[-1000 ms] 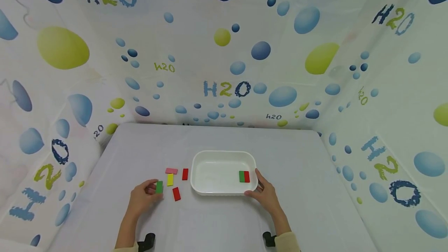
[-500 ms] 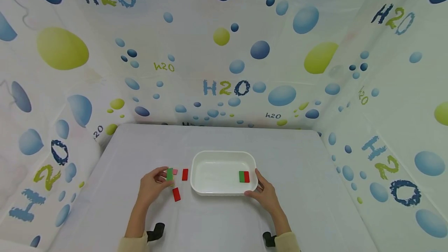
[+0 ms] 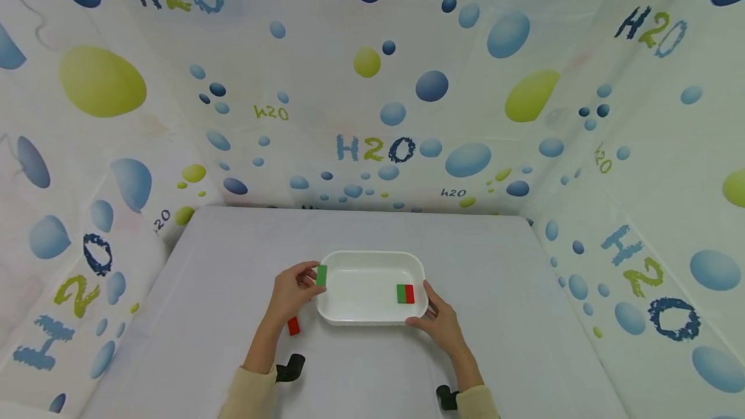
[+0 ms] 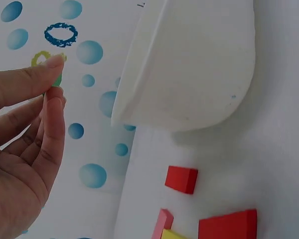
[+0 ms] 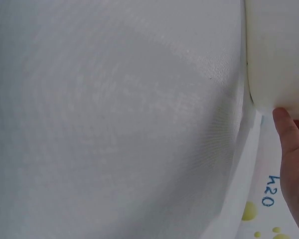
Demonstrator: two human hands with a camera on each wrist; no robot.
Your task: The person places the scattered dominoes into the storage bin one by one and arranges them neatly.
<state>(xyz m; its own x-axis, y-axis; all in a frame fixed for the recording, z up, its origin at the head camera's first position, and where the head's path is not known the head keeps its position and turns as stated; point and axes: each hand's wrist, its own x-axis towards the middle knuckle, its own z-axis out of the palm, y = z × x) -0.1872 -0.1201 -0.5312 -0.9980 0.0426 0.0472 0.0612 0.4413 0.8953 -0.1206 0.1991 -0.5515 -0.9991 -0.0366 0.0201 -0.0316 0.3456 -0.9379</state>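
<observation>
Head view. Left hand (image 3: 293,290) hangs at the left end of the white tray (image 3: 355,309), the held green block (image 3: 322,275) pinched between thumb and fingertips. Block overlaps the tray's left rim from this angle; its long axis looks to run near-to-far, crosswise to the tray's length. Tray floor spreads to the right of the pinch, so by my reading the short way in is rightward. Left hand is plainly the nearer to it. Far off at the tray's right end: inner green block (image 3: 401,294) and inner red block (image 3: 410,294), side by side, apparently touching, most of the tray's length from the pinch. Right hand (image 3: 442,325) grips the near right corner, thumb at the near side, fingers at the end. Loose red block (image 3: 293,326) on the table (image 3: 512,354), partly behind the left wrist.

Left wrist view. Thumb and fingertips press in on the held green block; only a sliver shows, axis unreadable here. Tray's outer wall stands right of the hand, gap visible between; I judge the block above the rim, not resting on it. Below the tray's corner: second red block (image 4: 181,179), another red one, pink block (image 4: 163,224), yellow block (image 4: 173,234), the last cut by the frame.

Right wrist view. Right hand's fingertip touches the tray's outer wall; its thumb cannot be made out. Held green block not visible.
</observation>
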